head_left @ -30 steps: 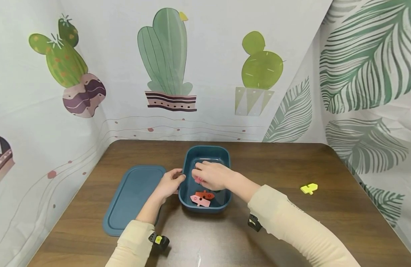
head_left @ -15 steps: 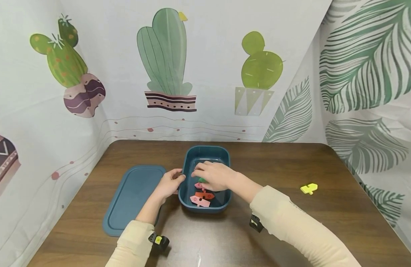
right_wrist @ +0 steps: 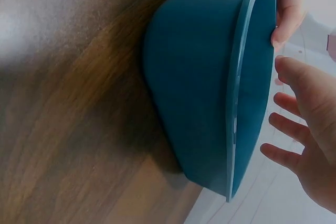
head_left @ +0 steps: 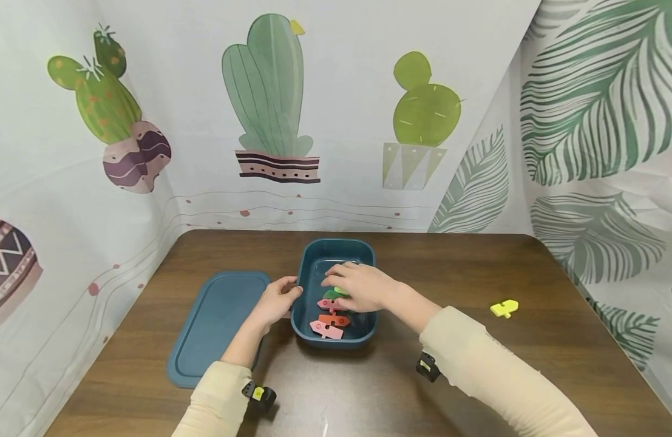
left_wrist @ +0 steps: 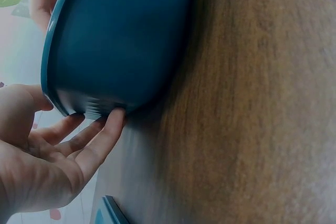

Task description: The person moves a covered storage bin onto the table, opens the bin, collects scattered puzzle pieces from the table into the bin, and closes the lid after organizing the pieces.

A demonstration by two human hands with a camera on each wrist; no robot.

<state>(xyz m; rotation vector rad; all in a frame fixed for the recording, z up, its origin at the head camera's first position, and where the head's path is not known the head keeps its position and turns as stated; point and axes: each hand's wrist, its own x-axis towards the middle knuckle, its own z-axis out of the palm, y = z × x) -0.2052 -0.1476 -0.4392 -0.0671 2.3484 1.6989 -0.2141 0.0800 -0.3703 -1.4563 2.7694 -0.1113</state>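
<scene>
We see a deep teal rectangular plastic box [head_left: 363, 255] standing near the middle of a dark brown wooden table [head_left: 478, 364], with its flat teal plastic lid [head_left: 215, 321] lying just beside it to the left.

Our left hand [head_left: 275, 300] rests against the box's left wall: in the left wrist view the straight fingers [left_wrist: 100, 140] touch the wall just under the rim, and the thumb lies over the rim. It steadies the box without curling round it.

Our right hand [head_left: 360, 286] hovers palm down over the inside of the box, its fingers loosely spread, as the right wrist view also shows [right_wrist: 310, 129]. We cannot tell from the head view whether its fingertips touch the pieces beneath.

Inside the box lie several small flat pieces: a green piece [head_left: 332, 294] right under the right hand's fingers, then a pink piece [head_left: 326, 303], an orange-red piece [head_left: 334, 319] and a pale pink piece [head_left: 326, 329] towards the near wall, overlapping one another.

1 small yellow flat piece [head_left: 504, 308] lies alone on the table, well apart to the right of the box.
</scene>
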